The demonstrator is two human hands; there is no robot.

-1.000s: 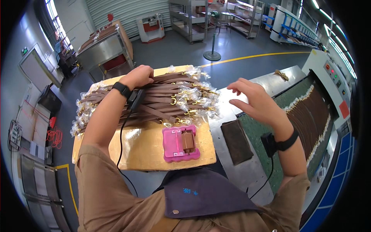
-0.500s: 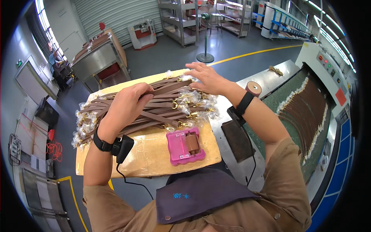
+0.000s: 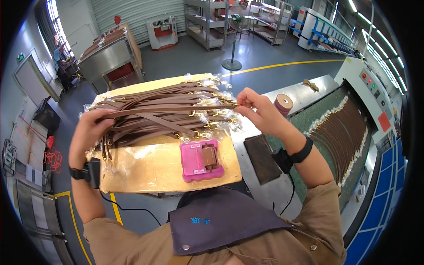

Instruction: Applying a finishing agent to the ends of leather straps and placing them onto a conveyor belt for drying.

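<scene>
A brown strap [image 3: 172, 109] is stretched level across a pile of similar brown straps [image 3: 145, 128] with gold clasps in clear plastic wrap. My left hand [image 3: 91, 128] is closed round its left part, at the pile's left side. At the other end, my right hand [image 3: 257, 109] pinches the strap's tip between thumb and fingers; the tip itself is mostly hidden. Nearer me on the board lies a pink tray-like holder [image 3: 191, 168] with a brown roller-shaped piece [image 3: 210, 157] set in its right side.
The straps rest on a yellowish board [image 3: 137, 172]. To the right are a dark flat pad [image 3: 263, 159], a brown roll [image 3: 283, 104] on a metal surface, and a machine with a green belt [image 3: 313, 163] carrying a row of straps. A stand fan [image 3: 232, 65] stands beyond.
My left hand has moved left and nearer me, my right hand right and nearer. Both now hold one strap, pulled out straight over the pile; earlier my right hand was spread open.
</scene>
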